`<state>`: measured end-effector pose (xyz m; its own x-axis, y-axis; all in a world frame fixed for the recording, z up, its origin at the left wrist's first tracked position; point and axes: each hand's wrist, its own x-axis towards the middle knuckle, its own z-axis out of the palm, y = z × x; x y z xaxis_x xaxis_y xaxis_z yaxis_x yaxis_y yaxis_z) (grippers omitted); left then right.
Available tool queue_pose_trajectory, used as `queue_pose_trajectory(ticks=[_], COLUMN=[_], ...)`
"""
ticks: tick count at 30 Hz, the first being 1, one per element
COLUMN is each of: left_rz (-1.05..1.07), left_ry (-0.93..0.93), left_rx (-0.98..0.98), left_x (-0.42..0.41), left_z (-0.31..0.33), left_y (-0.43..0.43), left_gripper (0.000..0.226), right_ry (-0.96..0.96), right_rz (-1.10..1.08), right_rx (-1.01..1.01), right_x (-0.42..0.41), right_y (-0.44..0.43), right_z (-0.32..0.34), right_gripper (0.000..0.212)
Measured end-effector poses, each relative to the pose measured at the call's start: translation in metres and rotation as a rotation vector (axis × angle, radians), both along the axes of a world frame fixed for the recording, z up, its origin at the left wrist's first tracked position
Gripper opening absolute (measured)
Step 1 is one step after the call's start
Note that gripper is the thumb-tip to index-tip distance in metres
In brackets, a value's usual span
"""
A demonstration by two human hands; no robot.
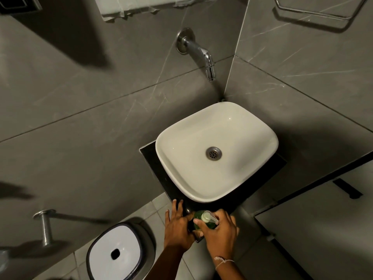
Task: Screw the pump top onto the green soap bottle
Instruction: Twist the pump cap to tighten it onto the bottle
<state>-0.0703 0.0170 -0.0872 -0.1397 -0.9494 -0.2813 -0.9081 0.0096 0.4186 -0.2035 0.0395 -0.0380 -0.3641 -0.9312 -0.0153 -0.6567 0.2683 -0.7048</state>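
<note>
Both hands' fingers grip green soap bottle.

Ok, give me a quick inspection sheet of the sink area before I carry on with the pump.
Surface: black counter under the white basin, dark and bare where visible.
Job's things: green soap bottle stands at the counter's near corner; pump top sits on its neck.
Clutter: nothing seen.
Grippers: left hand steadies the bottle's side; right hand wraps around the bottle, at the pump.
Cables: nothing seen.
Surroundings: wall tap above the basin, white-lidded bin on the floor, grey tiles.
</note>
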Motion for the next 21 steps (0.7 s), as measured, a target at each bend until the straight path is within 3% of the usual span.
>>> queue_pose_trajectory(ticks=[6,9,12,19,21], left_rz=[-0.008,-0.006,-0.002,-0.015,-0.01], left_ry=[-0.002,-0.005,-0.012,-0.016,-0.017], left_rx=[0.001,-0.001,-0.003,0.002,-0.001], left_x=[-0.001,-0.001,-0.001,-0.002,-0.002], left_z=[0.001,0.001,0.003,0.004,0.003], left_y=[-0.001,0.0,0.0,0.0,0.001], left_gripper=[0.059,0.057,0.054,0.061,0.062], right_ry=[-0.145,-0.047,0.063,-0.023,0.04], right_rz=[0.181,0.121,0.039,0.183,0.167], right_rx=[-0.047,-0.041,-0.01,-0.027,-0.017], right_x=[-0.014,-0.013,-0.002,-0.015,-0.015], right_y=[-0.005,-0.007,-0.006,-0.004,-0.006], right_z=[0.0,0.001,0.001,0.0,0.001], right_gripper=[0.043,0.037,0.045,0.039,0.035])
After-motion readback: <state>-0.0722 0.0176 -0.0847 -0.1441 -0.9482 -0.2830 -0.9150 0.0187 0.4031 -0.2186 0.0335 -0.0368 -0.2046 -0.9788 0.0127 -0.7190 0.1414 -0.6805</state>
